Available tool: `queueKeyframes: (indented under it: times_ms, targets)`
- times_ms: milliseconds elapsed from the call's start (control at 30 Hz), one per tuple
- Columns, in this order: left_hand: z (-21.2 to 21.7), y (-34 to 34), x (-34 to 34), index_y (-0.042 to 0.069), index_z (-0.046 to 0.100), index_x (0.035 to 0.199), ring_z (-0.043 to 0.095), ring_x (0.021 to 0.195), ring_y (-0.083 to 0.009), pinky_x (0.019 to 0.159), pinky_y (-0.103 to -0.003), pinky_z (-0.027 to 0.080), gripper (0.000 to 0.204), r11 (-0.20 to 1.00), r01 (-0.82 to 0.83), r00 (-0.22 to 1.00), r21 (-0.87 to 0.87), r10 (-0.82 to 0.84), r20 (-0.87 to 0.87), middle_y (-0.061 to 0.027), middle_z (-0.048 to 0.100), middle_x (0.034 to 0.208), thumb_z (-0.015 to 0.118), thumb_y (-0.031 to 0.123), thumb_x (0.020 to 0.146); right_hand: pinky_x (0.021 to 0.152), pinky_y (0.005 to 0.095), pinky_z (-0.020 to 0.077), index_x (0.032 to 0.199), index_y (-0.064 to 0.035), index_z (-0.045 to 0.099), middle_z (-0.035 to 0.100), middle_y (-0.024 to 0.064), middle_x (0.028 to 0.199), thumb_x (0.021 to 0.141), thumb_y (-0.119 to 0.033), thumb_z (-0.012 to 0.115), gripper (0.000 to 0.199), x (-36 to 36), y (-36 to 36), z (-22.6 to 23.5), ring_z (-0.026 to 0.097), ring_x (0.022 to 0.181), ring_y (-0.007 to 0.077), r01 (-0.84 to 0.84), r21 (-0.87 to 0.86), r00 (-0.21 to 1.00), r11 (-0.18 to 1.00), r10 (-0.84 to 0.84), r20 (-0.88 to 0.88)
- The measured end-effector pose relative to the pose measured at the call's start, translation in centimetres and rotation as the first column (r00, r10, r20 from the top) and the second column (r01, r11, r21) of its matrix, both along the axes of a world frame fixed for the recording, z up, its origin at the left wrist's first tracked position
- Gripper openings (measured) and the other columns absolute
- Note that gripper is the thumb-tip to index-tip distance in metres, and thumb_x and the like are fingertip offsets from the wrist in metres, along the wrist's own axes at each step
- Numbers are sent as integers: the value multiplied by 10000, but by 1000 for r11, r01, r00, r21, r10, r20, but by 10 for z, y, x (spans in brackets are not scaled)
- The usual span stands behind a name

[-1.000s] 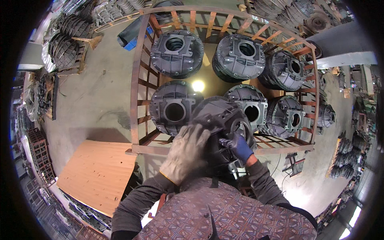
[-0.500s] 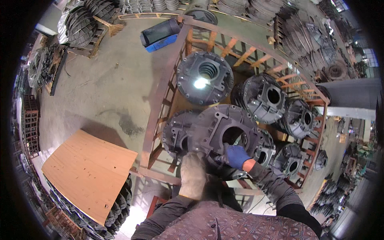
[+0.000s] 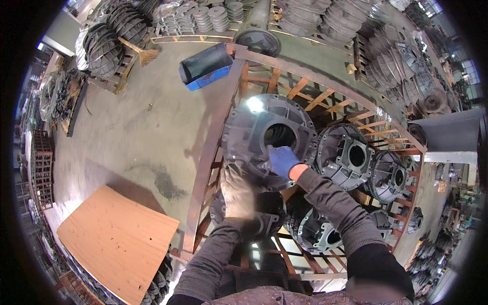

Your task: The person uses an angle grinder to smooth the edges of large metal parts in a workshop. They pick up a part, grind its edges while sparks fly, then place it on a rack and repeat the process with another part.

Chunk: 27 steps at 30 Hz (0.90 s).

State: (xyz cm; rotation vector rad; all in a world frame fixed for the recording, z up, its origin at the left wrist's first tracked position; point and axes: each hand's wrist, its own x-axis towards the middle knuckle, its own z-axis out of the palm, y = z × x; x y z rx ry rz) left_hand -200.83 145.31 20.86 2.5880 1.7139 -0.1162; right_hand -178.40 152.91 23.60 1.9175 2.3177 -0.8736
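A large dark-grey cast bell housing (image 3: 248, 137) is between my hands, over the far left part of a rust-brown barred metal crate (image 3: 213, 129). My right hand (image 3: 283, 161), in a blue glove, hooks its fingers over the edge of the housing's round bore. My left hand (image 3: 236, 190), in a beige glove, grips the near left rim; its fingertips are hidden. Whether the housing rests on another one below I cannot tell. Under my left wrist sits a second housing (image 3: 269, 216). Another housing (image 3: 317, 231) lies near my right forearm.
More housings (image 3: 348, 155) stand on the crate's right side, beside its slatted wall. A wooden board (image 3: 119, 241) covers a stack of parts at lower left. Beyond the crate are a blue bin (image 3: 208, 76), a broom (image 3: 145, 53) and pallets of castings (image 3: 302, 20).
Both hands have carried the bell housing away from my body, to the far left of the crate. It now covers the far left housing, and the near ones are uncovered.
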Motion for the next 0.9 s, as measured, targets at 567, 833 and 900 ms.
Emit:
queueKeyframes:
  times_ms: [567,833,900]
  targets:
    - [-87,27,27,-221,473,1442,608,1330,-466,1171,-638,450,601,993,1,981,-117,-24,-194,-374,619,1392,607,124,968,810,554,592,1161,-15,657,784,239,963,926,-351,769,425,6,60,-64,777,938,428,-55,-53,996,997,59,73]
    - [-117,40,21,-86,690,1241,693,1162,-347,1056,-603,545,458,991,-24,1000,128,21,20,-238,733,1204,671,297,990,764,535,596,1138,-24,661,786,227,935,911,-376,784,437,-2,63,-79,784,894,415,-77,-40,993,996,81,91]
    - [-118,44,18,-132,648,1321,612,1287,-461,1154,-693,415,571,1000,-13,999,28,12,38,-308,679,1324,630,309,958,772,530,597,1135,-24,668,786,224,941,908,-384,789,442,-2,63,-80,782,906,418,-48,-55,994,997,53,96]
